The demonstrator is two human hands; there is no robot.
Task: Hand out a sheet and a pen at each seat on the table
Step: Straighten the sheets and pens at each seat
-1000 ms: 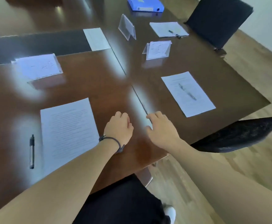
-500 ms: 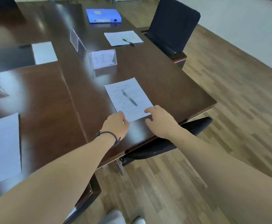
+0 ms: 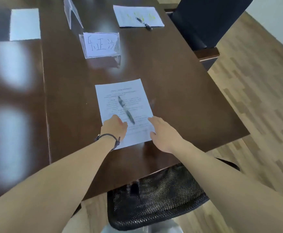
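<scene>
Hands over the near sheet [image 3: 124, 111], both arms stretched across the tabletop [image 3: 179, 84] edge. Left hand [image 3: 114, 127] sits loosely curled on the sheet's near left corner, fingers [image 3: 120, 121] bent under, nothing held that I can see. Right hand [image 3: 162, 133] lies flatter at the near right edge, fingers [image 3: 152, 120] released and reaching onto the paper. Contact with the sheet looks likely on both sides but cannot be confirmed

Pen [image 3: 126, 109] rests on the sheet just ahead of and between the two sets of fingers, lying diagonally, tip end away from the hands. Probably laid there so paper and pen stay together as one set at this seat

Name card [image 3: 101, 45] stands upright well beyond the fingers, facing this seat; mesh chair [image 3: 154, 195] tucked under the edge below the arms. Sheet is a little skewed against the table edge, so the two-corner placement of the hands reads as squaring it up, one hand per side

Farther off, beyond the card and to the right, second sheet [image 3: 138, 16] with its own pen [image 3: 144, 23], in front of a dark chair [image 3: 204, 22]. Blank paper [image 3: 25, 24] far left of the fingers has no pen visible on it. Judged: this seat nearly set, others left
</scene>
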